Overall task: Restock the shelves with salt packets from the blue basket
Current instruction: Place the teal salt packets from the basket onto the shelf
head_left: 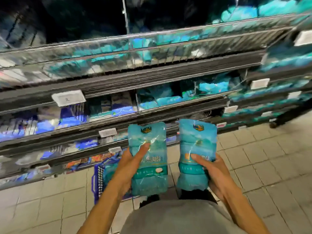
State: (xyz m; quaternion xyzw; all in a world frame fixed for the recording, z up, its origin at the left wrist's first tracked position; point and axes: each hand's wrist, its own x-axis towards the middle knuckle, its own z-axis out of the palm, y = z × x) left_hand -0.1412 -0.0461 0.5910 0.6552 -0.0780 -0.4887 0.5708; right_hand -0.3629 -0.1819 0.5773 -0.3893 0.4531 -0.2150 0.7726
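The person stood before the shelving with a teal salt packet in each hand, both held upright at chest height. The left hand [130, 163] gripped the left packet [148, 159] from its outer edge, thumb laid diagonally across the printed front and the other fingers hidden behind. The right hand [213, 173] held the right packet [196, 154] the same way from the other side, thumb pressed on the front near the middle and fingers wrapped round the back. The two packets were just beside each other, not touching.

Down at about seven o'clock from the left packet, the blue basket [98, 179] sat on the tiled floor [253, 166] against the foot of the shelves, mostly hidden behind the left forearm; more teal showed inside it, so I judged it was not yet emptied.

This looked like the carrying step: packets lifted out, not yet placed. Matching teal stock lay on the middle shelf [168, 97] at roughly twelve o'clock from the hands, though the whole rack was smeared with blur and I could not make out a free gap. The next move would call for raising both packets up and forward over the shelf lip, then setting them among the like-coloured bags rather than the dark blue goods off at ten o'clock.
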